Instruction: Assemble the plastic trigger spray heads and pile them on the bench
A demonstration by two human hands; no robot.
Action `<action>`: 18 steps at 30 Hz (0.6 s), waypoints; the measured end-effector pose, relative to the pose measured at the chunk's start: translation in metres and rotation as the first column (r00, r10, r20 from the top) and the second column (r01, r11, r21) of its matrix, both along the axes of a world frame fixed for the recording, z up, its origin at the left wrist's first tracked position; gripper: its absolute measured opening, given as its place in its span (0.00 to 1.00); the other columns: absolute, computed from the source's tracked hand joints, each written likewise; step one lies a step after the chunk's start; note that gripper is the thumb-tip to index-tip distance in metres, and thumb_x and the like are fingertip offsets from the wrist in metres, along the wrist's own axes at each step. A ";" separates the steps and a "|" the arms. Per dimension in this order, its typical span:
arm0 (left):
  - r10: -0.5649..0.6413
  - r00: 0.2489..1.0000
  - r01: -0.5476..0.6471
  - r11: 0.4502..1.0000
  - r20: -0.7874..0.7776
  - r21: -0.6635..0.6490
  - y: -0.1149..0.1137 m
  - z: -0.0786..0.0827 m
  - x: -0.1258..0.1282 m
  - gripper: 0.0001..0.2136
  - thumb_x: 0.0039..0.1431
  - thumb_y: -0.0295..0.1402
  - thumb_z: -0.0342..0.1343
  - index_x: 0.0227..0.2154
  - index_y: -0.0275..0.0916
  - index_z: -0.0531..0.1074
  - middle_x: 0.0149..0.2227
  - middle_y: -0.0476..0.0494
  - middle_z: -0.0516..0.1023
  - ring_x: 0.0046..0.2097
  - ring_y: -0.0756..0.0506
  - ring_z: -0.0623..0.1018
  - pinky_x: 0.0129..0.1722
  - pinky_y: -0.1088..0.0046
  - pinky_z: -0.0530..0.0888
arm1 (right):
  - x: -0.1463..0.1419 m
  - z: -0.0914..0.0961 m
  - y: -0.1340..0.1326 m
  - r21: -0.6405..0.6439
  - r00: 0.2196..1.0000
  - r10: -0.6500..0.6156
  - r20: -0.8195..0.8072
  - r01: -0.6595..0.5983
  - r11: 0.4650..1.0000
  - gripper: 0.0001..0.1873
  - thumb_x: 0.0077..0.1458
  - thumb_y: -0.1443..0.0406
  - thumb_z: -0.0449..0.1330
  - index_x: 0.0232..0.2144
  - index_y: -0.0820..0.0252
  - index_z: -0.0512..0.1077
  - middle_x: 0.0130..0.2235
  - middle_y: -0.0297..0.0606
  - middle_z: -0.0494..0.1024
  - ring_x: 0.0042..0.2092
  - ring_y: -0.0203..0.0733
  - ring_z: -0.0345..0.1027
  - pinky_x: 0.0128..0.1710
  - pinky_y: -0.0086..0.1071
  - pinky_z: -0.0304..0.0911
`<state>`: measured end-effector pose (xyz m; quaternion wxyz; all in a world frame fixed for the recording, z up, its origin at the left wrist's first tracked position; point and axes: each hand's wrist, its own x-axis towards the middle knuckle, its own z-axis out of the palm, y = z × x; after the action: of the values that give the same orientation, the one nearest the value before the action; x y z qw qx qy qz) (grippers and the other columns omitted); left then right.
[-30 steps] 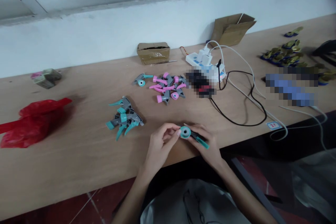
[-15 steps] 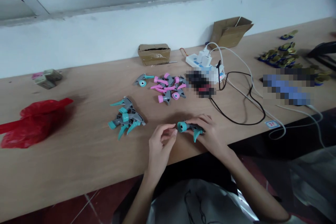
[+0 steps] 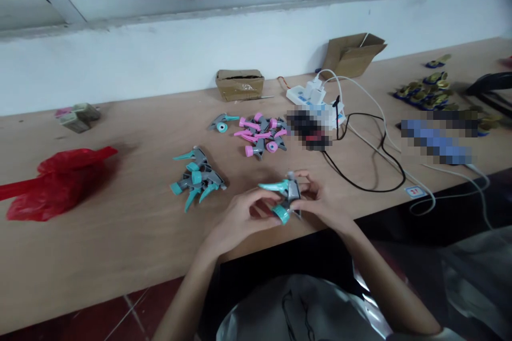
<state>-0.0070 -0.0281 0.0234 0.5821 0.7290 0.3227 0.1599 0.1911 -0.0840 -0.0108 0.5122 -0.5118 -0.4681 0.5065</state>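
A grey and teal trigger spray head (image 3: 294, 191) is held just above the table's near edge, its teal trigger pointing left and its teal collar facing down-left. My right hand (image 3: 326, 206) grips the grey body from the right. My left hand (image 3: 236, 218) is closed around the collar end, with the thumb below and fingers partly hidden behind the part. To the left lies a pile of several grey and teal spray heads (image 3: 206, 176). Farther back are several grey and pink spray heads (image 3: 260, 136), with one separate teal spray head (image 3: 218, 121) beside them.
A red plastic bag (image 3: 60, 184) lies at the left. At the back stand a small cardboard box (image 3: 240, 87) and an open carton (image 3: 352, 56). A power strip (image 3: 300, 97) with trailing cables lies right of centre. Gold and blue parts (image 3: 428, 93) sit far right.
The spray head has turned from lying sideways to trigger pointing left. My left hand, apart from it before, has moved right and closed on its collar end.
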 end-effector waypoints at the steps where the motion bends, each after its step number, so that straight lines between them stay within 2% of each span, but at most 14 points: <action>1: -0.004 1.000 0.004 1.000 0.001 0.001 -0.001 -0.002 0.003 0.14 0.49 0.36 0.61 0.40 0.40 0.73 0.36 0.46 0.77 0.34 0.48 0.75 0.35 0.72 0.72 | -0.002 -0.002 0.000 -0.001 0.999 -0.030 -0.046 0.030 1.000 0.27 0.38 0.59 0.69 0.41 0.53 0.65 0.26 0.27 0.70 0.29 0.34 0.66 0.31 0.29 0.64; 3: 0.049 0.997 -0.049 0.999 0.059 -0.004 -0.005 -0.008 0.010 0.14 0.49 0.35 0.62 0.40 0.39 0.73 0.34 0.47 0.77 0.35 0.47 0.75 0.35 0.72 0.72 | -0.007 -0.007 0.000 0.012 0.989 -0.108 -0.101 0.110 0.994 0.25 0.40 0.58 0.68 0.41 0.53 0.65 0.25 0.26 0.70 0.28 0.34 0.66 0.30 0.29 0.63; 5: 0.160 0.972 -0.156 0.987 0.170 -0.037 -0.011 -0.015 0.014 0.14 0.50 0.33 0.61 0.41 0.40 0.72 0.38 0.46 0.76 0.38 0.47 0.76 0.36 0.73 0.72 | -0.014 -0.011 -0.002 0.053 0.975 -0.194 -0.107 0.200 0.978 0.26 0.42 0.59 0.66 0.44 0.52 0.64 0.25 0.26 0.70 0.27 0.34 0.66 0.30 0.29 0.63; 7: 0.257 0.935 -0.245 0.966 0.244 -0.078 -0.016 -0.020 0.017 0.12 0.51 0.31 0.60 0.40 0.40 0.71 0.39 0.45 0.76 0.40 0.47 0.76 0.37 0.74 0.73 | -0.019 -0.016 -0.005 0.123 0.959 -0.280 -0.049 0.284 0.951 0.29 0.46 0.59 0.64 0.50 0.51 0.60 0.25 0.27 0.70 0.28 0.34 0.66 0.30 0.30 0.64; 9: 0.302 0.922 -0.287 0.953 0.243 -0.095 -0.018 -0.024 0.017 0.10 0.52 0.31 0.59 0.39 0.39 0.72 0.39 0.44 0.76 0.39 0.47 0.76 0.36 0.73 0.74 | -0.020 -0.018 -0.007 0.219 0.943 -0.319 0.098 0.292 0.931 0.28 0.51 0.59 0.60 0.54 0.51 0.59 0.30 0.31 0.73 0.32 0.37 0.67 0.35 0.33 0.65; 11: 0.314 0.925 -0.298 0.949 0.215 -0.105 -0.018 -0.027 0.017 0.09 0.52 0.32 0.58 0.38 0.38 0.73 0.37 0.44 0.76 0.38 0.47 0.76 0.34 0.73 0.75 | -0.016 -0.018 -0.008 0.316 0.897 -0.311 0.314 0.210 0.925 0.22 0.55 0.60 0.56 0.52 0.51 0.63 0.38 0.38 0.75 0.40 0.41 0.68 0.41 0.38 0.65; 14: 0.316 0.931 -0.297 0.947 0.183 -0.121 -0.013 -0.026 0.016 0.10 0.53 0.34 0.56 0.38 0.37 0.73 0.34 0.45 0.76 0.34 0.48 0.76 0.31 0.73 0.76 | -0.007 -0.009 -0.011 0.427 0.721 -0.325 0.612 0.044 0.903 0.15 0.55 0.59 0.57 0.46 0.50 0.71 0.51 0.43 0.70 0.52 0.48 0.63 0.49 0.46 0.59; 16: 0.328 0.930 -0.314 0.943 0.163 -0.106 -0.011 -0.024 0.016 0.09 0.54 0.35 0.56 0.36 0.37 0.73 0.32 0.46 0.75 0.32 0.48 0.75 0.28 0.74 0.76 | -0.003 0.001 -0.014 0.477 0.615 -0.339 0.712 -0.069 0.876 0.17 0.51 0.56 0.60 0.44 0.49 0.72 0.55 0.42 0.66 0.54 0.50 0.61 0.52 0.49 0.54; 18: 0.338 0.929 -0.334 0.941 0.148 -0.056 -0.012 -0.021 0.018 0.08 0.54 0.34 0.55 0.35 0.37 0.72 0.32 0.46 0.75 0.32 0.48 0.75 0.27 0.75 0.75 | -0.003 0.009 -0.017 0.477 0.551 -0.320 0.771 -0.167 0.863 0.21 0.48 0.54 0.62 0.46 0.48 0.70 0.53 0.40 0.70 0.52 0.48 0.64 0.56 0.51 0.46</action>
<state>0.0111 -0.0398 0.0022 0.5804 0.6395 0.3986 0.3087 0.1885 -0.1006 -0.0022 0.3654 -0.5589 -0.7433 0.0411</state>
